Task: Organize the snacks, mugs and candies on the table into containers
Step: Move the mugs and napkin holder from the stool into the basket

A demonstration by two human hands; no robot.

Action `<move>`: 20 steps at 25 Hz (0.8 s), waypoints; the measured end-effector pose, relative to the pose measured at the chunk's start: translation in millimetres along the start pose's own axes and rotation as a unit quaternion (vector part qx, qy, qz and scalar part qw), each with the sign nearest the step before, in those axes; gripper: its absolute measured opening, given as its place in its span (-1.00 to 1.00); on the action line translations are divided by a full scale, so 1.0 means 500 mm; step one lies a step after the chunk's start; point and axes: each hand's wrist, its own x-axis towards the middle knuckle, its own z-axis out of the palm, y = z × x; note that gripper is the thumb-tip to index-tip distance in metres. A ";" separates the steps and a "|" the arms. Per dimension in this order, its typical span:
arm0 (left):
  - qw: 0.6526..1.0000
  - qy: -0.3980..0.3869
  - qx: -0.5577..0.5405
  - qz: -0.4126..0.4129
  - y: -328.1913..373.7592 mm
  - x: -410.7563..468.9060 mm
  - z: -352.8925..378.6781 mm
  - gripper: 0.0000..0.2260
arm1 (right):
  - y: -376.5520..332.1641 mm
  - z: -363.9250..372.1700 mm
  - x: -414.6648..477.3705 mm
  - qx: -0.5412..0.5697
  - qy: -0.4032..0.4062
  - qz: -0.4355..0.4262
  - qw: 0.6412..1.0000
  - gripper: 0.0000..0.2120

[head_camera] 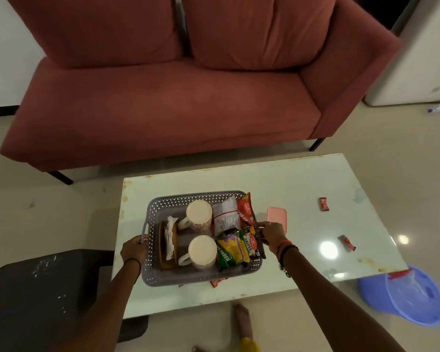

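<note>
A grey perforated basket (pixel 188 276) sits on the white table (pixel 302 181). Inside it lie two cream mugs (pixel 199 216) (pixel 202 252) on their sides, a brown holder with napkins (pixel 168 246) and several snack packets (pixel 233 251). My left hand (pixel 134 250) grips the basket's left handle. My right hand (pixel 273 235) grips its right side. A pink container (pixel 277 217) stands just right of the basket. Two red candies (pixel 323 204) (pixel 347 243) lie on the table to the right. Another red wrapper (pixel 217 282) pokes out under the basket's near edge.
A red sofa (pixel 163 105) stands behind the table. A dark stool (pixel 43 295) is at the near left. A blue plastic tub (pixel 407 295) sits on the floor at the right. My bare foot (pixel 243 323) is beside the table's near edge.
</note>
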 end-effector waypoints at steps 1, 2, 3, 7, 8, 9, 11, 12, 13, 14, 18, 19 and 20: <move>1.000 -0.002 0.000 0.002 0.007 0.002 0.017 -0.76 | 0.005 -0.011 0.010 0.002 0.005 -0.001 1.000 -0.72; 1.000 -0.003 0.001 0.002 0.014 0.004 0.035 -0.76 | 0.007 -0.019 0.022 0.003 0.005 -0.002 1.000 -0.73; 1.000 -0.003 0.003 0.004 0.021 0.008 0.052 -0.76 | 0.007 -0.028 0.036 0.004 0.006 -0.004 1.000 -0.73; 1.000 0.004 0.005 0.001 0.044 0.035 0.130 -0.77 | 0.001 -0.053 0.124 -0.009 0.029 -0.012 0.999 -0.73; 1.000 0.006 0.002 -0.004 0.048 0.043 0.149 -0.77 | -0.004 -0.056 0.147 -0.020 0.030 -0.018 0.999 -0.72; 1.000 0.011 -0.002 -0.010 0.051 0.051 0.167 -0.76 | -0.010 -0.058 0.169 -0.027 0.027 -0.023 0.999 -0.72; 1.000 0.021 -0.009 -0.022 0.056 0.068 0.198 -0.76 | -0.022 -0.060 0.212 -0.038 0.023 -0.026 0.999 -0.73; 0.999 0.024 -0.013 -0.026 0.057 0.076 0.211 -0.76 | -0.027 -0.060 0.231 -0.043 0.022 -0.024 0.999 -0.72; 0.999 0.025 -0.017 -0.029 0.057 0.085 0.224 -0.76 | -0.031 -0.059 0.251 -0.047 0.018 -0.022 0.999 -0.72; 0.999 0.028 -0.021 -0.033 0.057 0.094 0.237 -0.76 | -0.033 -0.058 0.271 -0.047 0.010 -0.020 0.999 -0.72; 0.998 0.040 -0.029 -0.045 0.059 0.125 0.274 -0.76 | -0.042 -0.049 0.325 -0.051 -0.011 -0.019 0.998 -0.71; 0.998 0.040 -0.024 -0.046 0.059 0.131 0.281 -0.76 | -0.044 -0.048 0.334 -0.054 -0.008 -0.015 0.998 -0.71; 0.998 0.039 -0.016 -0.045 0.060 0.135 0.286 -0.76 | -0.046 -0.048 0.341 -0.056 -0.002 -0.012 0.998 -0.71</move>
